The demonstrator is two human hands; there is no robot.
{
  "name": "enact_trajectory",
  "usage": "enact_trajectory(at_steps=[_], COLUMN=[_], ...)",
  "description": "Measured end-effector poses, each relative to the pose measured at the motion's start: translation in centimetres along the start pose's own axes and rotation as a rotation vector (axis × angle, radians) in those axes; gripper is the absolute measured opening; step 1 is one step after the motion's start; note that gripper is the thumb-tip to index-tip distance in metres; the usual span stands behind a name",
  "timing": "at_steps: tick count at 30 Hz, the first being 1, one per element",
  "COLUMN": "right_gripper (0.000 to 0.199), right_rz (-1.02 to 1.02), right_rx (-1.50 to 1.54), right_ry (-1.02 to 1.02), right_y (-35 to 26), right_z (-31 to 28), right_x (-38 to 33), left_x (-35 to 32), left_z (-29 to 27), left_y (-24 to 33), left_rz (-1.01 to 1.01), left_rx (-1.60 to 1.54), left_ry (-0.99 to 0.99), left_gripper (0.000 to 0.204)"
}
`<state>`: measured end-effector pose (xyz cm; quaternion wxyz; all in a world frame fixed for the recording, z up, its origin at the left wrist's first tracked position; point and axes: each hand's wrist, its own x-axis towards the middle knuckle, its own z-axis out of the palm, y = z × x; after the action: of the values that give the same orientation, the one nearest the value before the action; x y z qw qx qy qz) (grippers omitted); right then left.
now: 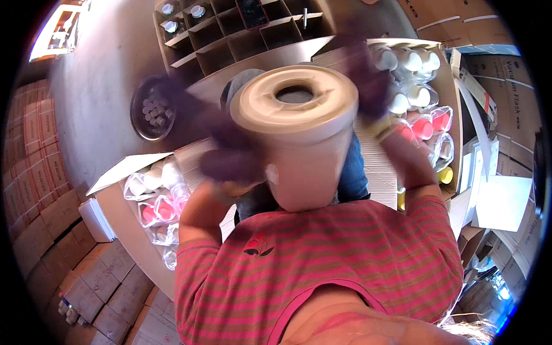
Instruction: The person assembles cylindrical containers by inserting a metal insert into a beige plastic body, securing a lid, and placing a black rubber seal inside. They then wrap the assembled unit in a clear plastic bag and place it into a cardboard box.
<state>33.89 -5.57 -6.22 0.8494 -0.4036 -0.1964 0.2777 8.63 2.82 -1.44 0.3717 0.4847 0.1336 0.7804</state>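
Between my knees, against my striped shirt, stands a pale cream tapered container (pixel 310 167) with a wide ring-shaped top and a round hole in its middle. My left hand (pixel 230 152), in a dark purple glove, is beside the container's left side, smeared by motion. At the right of its rim, my right hand (pixel 365 80), gloved alike, is blurred too. Neither hand's fingers show clearly, and I cannot tell whether either one grips the container.
Ahead is a divided carton (pixel 259 60) with several white-capped bottles and a phone (pixel 252 12). A dark round dish (pixel 135 118) of small white pieces lies left. Open boxes of plastic-wrapped bottles flank me, left (pixel 150 214) and right (pixel 415 92). Stacked cartons (pixel 40 132) line the sides.
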Motion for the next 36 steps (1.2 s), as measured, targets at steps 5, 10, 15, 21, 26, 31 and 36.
enact_trajectory(at_steps=[5, 10, 15, 21, 26, 31, 36], right_gripper=[0.081, 0.078, 0.083, 0.076, 0.087, 0.084, 0.08], right_rz=[0.194, 0.206, 0.257, -0.517, -0.173, -0.203, -0.175], right_rx=[0.241, -0.001, 0.228, -0.157, 0.053, -0.222, -0.75], right_ry=[-0.226, -0.146, -0.189, -0.325, -0.343, -0.231, -0.553], right_y=[3.1, 3.2, 4.6, -6.1, -12.9, -11.7, -4.9], right_z=[2.7, -0.2, 4.3, 2.3, 1.0, -3.4, 0.1], right_x=[-3.7, -1.4, -3.6, 2.6, 6.7, 3.0, -7.1], left_x=[0.2, 4.4, -1.0, 1.1, -8.5, -10.4, -11.3], left_z=[0.8, 0.3, 2.5, -4.5, -4.7, -5.9, -6.2], left_y=[-0.3, 1.9, -2.2, -4.8, 1.2, 3.5, 3.6], left_rz=[0.0, 0.317, -0.053, -0.462, -0.65, -0.78, -0.896], left_rx=[-0.044, -0.05, -0.112, -0.086, 0.079, 0.455, 0.339], left_ry=[-0.179, -0.13, -0.204, -0.002, -0.446, -0.698, -0.641], left_gripper=[0.084, 0.081, 0.08, 0.072, 0.107, 0.142, 0.132])
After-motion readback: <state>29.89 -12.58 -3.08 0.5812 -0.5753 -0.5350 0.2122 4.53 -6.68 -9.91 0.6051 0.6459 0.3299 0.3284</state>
